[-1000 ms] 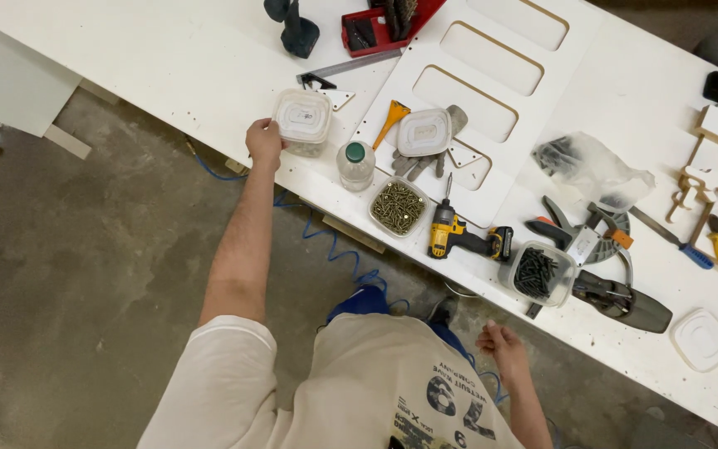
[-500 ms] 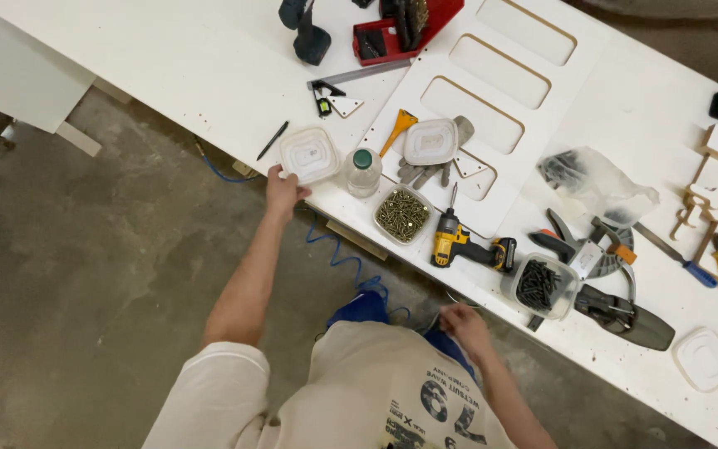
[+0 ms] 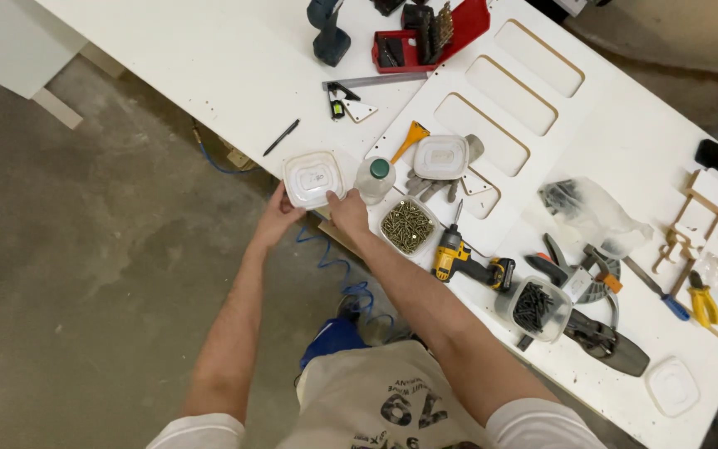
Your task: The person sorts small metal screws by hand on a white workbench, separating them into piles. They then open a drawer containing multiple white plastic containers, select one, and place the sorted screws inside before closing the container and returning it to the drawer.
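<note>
At the table edge, the left hand and right hand clasp a lidded white tub from either side, fingers closed on its rim; a bottle and a screw tub stand just beside.

workshop, white workbench, cordless drill, screws, pliers

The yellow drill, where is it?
In the head view, the yellow drill lies on the white table, right of the open tub of screws and near the right hand.
</note>
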